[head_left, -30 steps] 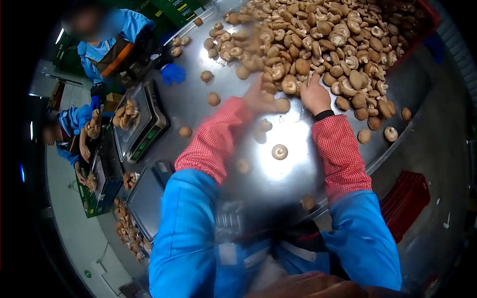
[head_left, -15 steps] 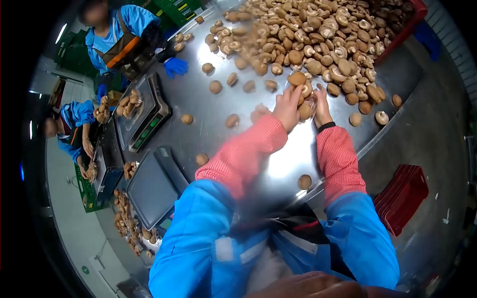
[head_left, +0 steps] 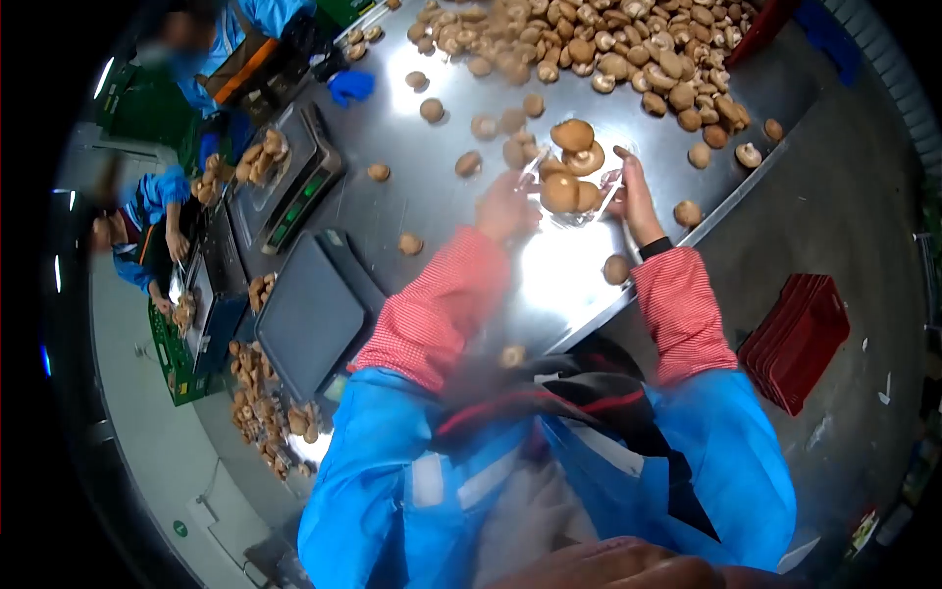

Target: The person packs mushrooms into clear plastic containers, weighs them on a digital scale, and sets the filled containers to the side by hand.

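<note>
Between my two hands is a clear plastic bag [head_left: 607,196] with several brown shiitake mushrooms [head_left: 561,192] in its opening. My left hand [head_left: 504,208], smeared by motion and glare, is closed at the bag's left edge. My right hand [head_left: 638,204] pinches the right edge, thumb and fingers against the film. Below and around the bag lies the shiny metal table [head_left: 442,201]. A loose mushroom [head_left: 616,269] lies near my right wrist, and another [head_left: 468,164] is left of my left hand.
A big mushroom heap [head_left: 628,49] covers the far part of the table. At the left stand a scale [head_left: 294,187] with mushrooms on it and a grey tray-topped device [head_left: 312,309]. Two co-workers in blue are beyond. Red crates [head_left: 797,344] sit on the floor at right.
Both hands have drawn back from the heap with the bag. My left hand has left the mushrooms and moved to the bag's left edge. The view has shifted slightly.
</note>
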Motion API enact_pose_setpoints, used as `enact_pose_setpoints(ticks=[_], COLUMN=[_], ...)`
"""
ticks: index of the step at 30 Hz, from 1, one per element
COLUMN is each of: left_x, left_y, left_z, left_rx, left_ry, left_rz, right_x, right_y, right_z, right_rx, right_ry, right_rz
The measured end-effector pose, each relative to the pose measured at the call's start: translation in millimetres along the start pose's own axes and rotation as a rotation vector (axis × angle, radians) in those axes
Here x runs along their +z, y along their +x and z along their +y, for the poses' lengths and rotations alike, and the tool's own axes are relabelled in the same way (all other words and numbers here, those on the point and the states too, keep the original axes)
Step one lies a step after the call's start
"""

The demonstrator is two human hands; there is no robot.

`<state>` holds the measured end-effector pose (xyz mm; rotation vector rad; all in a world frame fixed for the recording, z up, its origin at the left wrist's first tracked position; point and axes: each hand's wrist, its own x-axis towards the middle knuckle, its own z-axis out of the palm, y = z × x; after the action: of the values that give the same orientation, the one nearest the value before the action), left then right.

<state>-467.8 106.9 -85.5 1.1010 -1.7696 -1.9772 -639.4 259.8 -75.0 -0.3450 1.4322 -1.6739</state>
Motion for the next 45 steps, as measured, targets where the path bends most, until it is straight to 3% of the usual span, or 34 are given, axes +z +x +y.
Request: enact_pose_setpoints(ticks=[2,3,4,6,7,10,13,16,18,21,24,26,28,30,31,33,34,35,36,40,41,42,44,45], left_x=[-29.1,-26.2,-35.8,-64.2,-77.2,-100.8,-111.0,-114.2,-113.8,-113.3,-122.5,-141.9,-179.4,-217.7,-236.4,-274.6,-296.2,-333.8,-352.3,-405.7,-405.6,-419.5,-410.1,-397.5], left_y=[-11.8,-43.2,-50.0,-62.2,-65.7,-85.2,-104.9,-117.8,-120.4,-127.1,-143.0,-152.4,-162.8,-177.6,-186.9,-205.8,-215.9,-236.7,-245.0,-270.0,-275.5,-274.7,-277.4,-275.3], left_z=[-14.1,24.5,22.5,17.2,9.1,-5.3,-6.3,-10.2,-17.6,-20.4,-5.2,1.3,1.7,2.8,6.1,4.3,-0.8,-10.6,-20.1,-58.6,-55.3,-72.6,-66.7,-53.2], left_rx=[0.049,-0.108,-0.066,0.025,0.08,0.149,0.168,0.148,0.14,0.117,0.05,0.042,0.085,0.077,0.063,0.035,0.02,-0.01,-0.027,-0.041,-0.123,-0.005,0.182,0.2], left_ry=[0.055,-0.158,-0.12,-0.044,0.049,0.056,0.087,0.131,0.122,0.106,0.008,-0.022,0.006,-0.023,0.003,0.051,0.073,0.092,0.132,0.251,0.265,0.574,0.866,0.82], left_rz=[0.028,0.088,0.081,0.076,0.091,0.106,0.107,0.113,0.091,0.067,0.094,0.111,0.115,0.196,0.232,0.309,0.354,0.385,0.416,0.432,0.448,0.444,0.666,0.711], right_x=[-16.6,-32.6,-31.5,-37.5,-37.2,-22.8,17.0,70.3,89.7,114.2,115.8,97.5,77.7,60.1,57.0,49.0,43.1,40.5,49.1,64.1,57.4,68.4,93.3,110.3], right_y=[-7.9,-15.0,-35.9,-63.3,-70.1,-85.9,-91.9,-103.3,-96.2,-91.4,-90.7,-74.4,-45.1,-9.8,6.6,44.3,61.1,80.9,75.9,69.8,76.6,64.9,50.6,42.6], right_z=[2.8,19.0,13.6,32.9,46.4,53.4,29.8,-17.9,-17.6,-5.8,-7.4,-12.1,-5.0,16.5,23.6,49.5,65.0,83.4,88.9,102.0,116.3,106.8,95.8,85.2], right_rx=[-0.058,-0.258,-0.125,-0.07,-0.121,-0.198,-0.437,-0.414,-0.727,-0.861,-0.892,-0.792,-0.615,-0.568,-0.393,-0.305,-0.265,-0.313,-0.312,-0.313,-0.433,-0.362,-0.372,-0.312], right_ry=[-0.707,-1.258,-1.495,-1.657,-1.661,-1.439,-1.094,-1.029,-1.04,-1.179,-1.024,-1.039,-1.209,-1.404,-1.441,-1.421,-1.41,-1.193,-1.055,-0.971,-0.926,-0.913,-0.808,-0.798], right_rz=[0.029,0.037,-0.052,-0.241,-0.351,-0.274,-0.064,0.042,-0.011,-0.166,-0.08,0.033,0.154,0.232,0.235,0.223,0.204,0.02,0.076,-0.049,-0.114,-0.159,-0.263,-0.298])
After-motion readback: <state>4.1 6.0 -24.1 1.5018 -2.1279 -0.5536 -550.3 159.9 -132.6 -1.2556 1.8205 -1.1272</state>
